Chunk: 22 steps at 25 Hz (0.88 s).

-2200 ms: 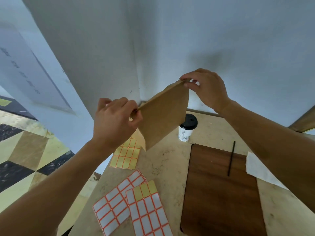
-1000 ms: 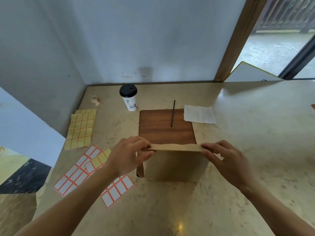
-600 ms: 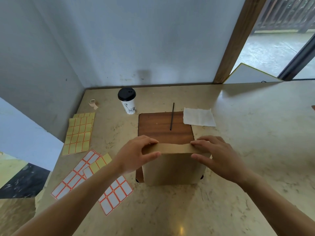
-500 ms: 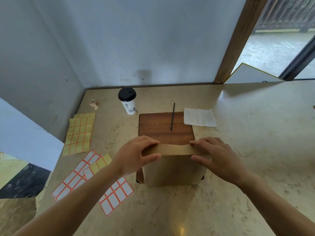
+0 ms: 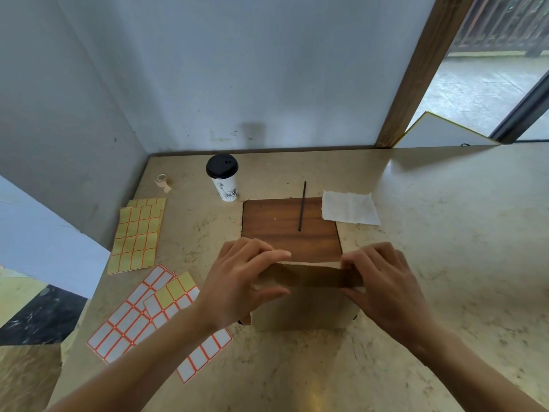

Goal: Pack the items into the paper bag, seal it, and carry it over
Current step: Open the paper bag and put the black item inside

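A brown paper bag stands upright on the near end of a wooden board. My left hand pinches the left end of its top edge and my right hand pinches the right end. Between them the top band is spread a little apart. Behind the board stands a white paper cup with a black lid. A black straw lies across the board's far edge. A white napkin lies to the right of the straw.
Sheets of yellow labels and white labels lie on the marble counter at the left. A small tape roll sits in the back left corner. Walls close off the back and left; a wooden door frame stands at the back right.
The bag came down from mid-air onto the board's near end. Both hands slid inward along its top edge, and the top band now shows wider between them.
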Motion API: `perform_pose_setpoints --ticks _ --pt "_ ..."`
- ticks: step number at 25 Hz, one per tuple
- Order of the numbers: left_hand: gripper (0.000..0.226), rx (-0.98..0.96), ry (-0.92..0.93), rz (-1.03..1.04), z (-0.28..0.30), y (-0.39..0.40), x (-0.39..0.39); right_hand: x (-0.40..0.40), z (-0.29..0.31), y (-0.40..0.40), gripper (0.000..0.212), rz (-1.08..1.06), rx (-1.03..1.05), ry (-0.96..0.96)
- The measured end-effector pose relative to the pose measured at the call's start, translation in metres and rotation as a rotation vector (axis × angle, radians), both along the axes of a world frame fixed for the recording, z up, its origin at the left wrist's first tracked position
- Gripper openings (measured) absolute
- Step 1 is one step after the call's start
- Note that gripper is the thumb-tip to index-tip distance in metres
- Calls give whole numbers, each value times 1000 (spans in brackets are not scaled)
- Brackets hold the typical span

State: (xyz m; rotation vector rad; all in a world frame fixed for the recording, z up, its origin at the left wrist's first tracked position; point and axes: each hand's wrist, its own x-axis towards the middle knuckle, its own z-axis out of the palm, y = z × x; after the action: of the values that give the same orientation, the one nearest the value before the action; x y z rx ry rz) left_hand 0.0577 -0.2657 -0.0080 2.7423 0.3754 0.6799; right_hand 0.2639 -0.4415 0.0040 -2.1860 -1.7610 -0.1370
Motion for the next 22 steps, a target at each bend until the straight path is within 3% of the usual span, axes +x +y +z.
perform_pose_setpoints --ticks 3,6,10,13,16,20,22 --pt "24 52 120 -80 21 2 8 -1 5 -4 27 32 -30 -175" --pt "17 181 370 -160 36 0 10 -4 19 -8 23 12 -135 -292" --pt "53 150 563 -149 44 -11 11 -15 46 -4 57 83 -224 -212" --pt "54 132 617 -164 50 -20 15 -26 65 14 72 102 -320 -23" --pt "45 173 672 -147 55 -24 17 -27 65 30 54 176 -434 2" --pt "68 141 702 -98 55 -31 15 -25 67 40 22 195 -591 -67" --pt "71 107 650 -48 55 -34 17 -26 66 42 18 223 -641 -56"
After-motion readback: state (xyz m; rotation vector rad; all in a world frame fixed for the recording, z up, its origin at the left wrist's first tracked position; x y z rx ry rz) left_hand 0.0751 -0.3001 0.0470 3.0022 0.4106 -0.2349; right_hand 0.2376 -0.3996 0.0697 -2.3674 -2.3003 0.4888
